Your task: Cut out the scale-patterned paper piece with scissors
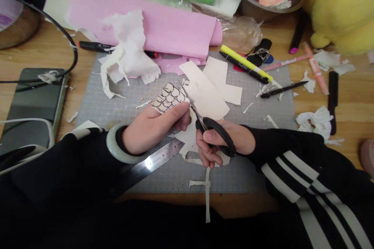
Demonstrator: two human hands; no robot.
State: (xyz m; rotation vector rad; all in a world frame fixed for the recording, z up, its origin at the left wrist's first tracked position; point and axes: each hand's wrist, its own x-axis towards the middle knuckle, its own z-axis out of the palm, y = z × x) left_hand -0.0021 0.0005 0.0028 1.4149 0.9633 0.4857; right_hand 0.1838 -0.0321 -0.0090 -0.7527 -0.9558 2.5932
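Note:
Between the thumb and fingers of my left hand [159,126] is a small piece of white paper [169,98] with a black scale pattern drawn on it. My right hand [214,142] grips black-handled scissors [217,134], their blades pointing up and left along the paper's right edge. A small curl of paper [184,82] stands by the blade tips. Under the hands lie cream card pieces [206,89] and a metal ruler [160,157]. Thin paper strips [207,194] lie or hang just below my right hand.
A grey cutting mat [251,175] covers the middle of the wooden table. Behind it are pink paper [175,27] and crumpled white paper [128,46]. Pens [245,64] and scraps lie right, with a bowl [269,11] and yellow plush toy [344,11]. A phone [35,101] and cables are left.

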